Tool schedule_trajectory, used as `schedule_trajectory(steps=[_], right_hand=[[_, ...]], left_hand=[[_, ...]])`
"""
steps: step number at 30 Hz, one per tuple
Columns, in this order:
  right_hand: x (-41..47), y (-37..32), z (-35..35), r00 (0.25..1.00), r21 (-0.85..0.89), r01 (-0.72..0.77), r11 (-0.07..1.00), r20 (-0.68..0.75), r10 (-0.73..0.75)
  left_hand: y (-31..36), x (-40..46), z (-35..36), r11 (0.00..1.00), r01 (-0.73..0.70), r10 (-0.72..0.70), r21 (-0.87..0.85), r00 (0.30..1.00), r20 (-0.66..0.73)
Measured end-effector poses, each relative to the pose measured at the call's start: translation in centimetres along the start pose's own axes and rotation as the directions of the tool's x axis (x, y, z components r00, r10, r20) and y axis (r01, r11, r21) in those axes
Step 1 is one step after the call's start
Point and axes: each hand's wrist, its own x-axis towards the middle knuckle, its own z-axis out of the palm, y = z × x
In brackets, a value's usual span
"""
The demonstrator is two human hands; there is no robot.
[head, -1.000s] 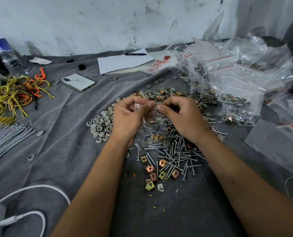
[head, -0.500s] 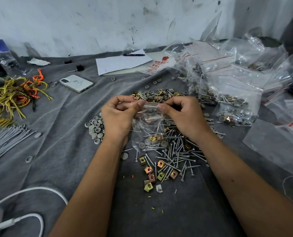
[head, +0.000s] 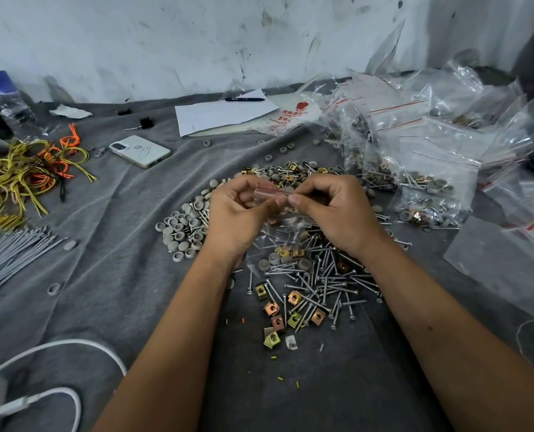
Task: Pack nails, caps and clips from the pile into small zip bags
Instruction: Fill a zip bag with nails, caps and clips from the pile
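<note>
Zip bag [head: 282,241], small, clear plastic with a red line along its seal: we hold it up over the middle of the pile, its top strip stretched between our two hands. Left hand [head: 239,213]: thumb and curled fingers pinch the left end of the strip. Right hand [head: 337,210]: thumb and forefinger pinch the right end, remaining fingers curled. Thumbs nearly meet at the seal.

Contents of the held bag: grey caps, brass-coloured clips and silver nails gathered at the bottom, which hangs just over the loose nails; whether the seal is fully pressed closed we cannot tell through the fingers.

Pile, on grey cloth [head: 119,260]:
- nails [head: 328,288], silver, scattered crosswise below and between our wrists;
- clips [head: 278,313], small square metal pieces in gold, copper and green tints, in a loose string near the nails' left edge;
- caps [head: 181,229], grey round, heaped left of the left hand, a few strays further out.

Filled bags [head: 427,188]: a heap of clear red-lined zip bags to the right, each showing nails, caps and clips inside. Flat bags [head: 493,263] lie near the right edge, contents not visible.

Other items: white phone [head: 139,150] face down; paper sheet [head: 222,113] with a black pen [head: 243,99] on it; yellow and orange wires [head: 25,173]; grey ties [head: 7,260] in a bundle; white cable [head: 41,353] at lower left.
</note>
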Motion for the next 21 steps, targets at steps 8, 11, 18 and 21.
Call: schedule_trajectory(steps=[8, 11, 18, 21], right_hand=[[-0.1, 0.3, 0.5, 1.000, -0.049, -0.022, 0.999, -0.013, 0.022], [0.0, 0.4, 0.2, 0.998, -0.041, -0.047, 0.998, -0.050, 0.045], [0.1, 0.5, -0.1, 0.989, -0.057, -0.133, 0.990, -0.076, 0.128], [0.1, 0.4, -0.2, 0.990, -0.068, -0.123, 0.990, -0.080, 0.117]], left_hand=[[-0.2, 0.3, -0.4, 1.000, -0.022, 0.022, 0.001, 0.998, -0.058], [0.0, 0.3, -0.5, 0.999, 0.012, -0.015, -0.042, 0.997, -0.074], [0.5, 0.3, -1.1, 0.986, 0.048, -0.084, -0.157, 0.969, -0.231], [0.6, 0.3, -1.1, 0.978, 0.041, -0.091, -0.202, 0.966, -0.243]])
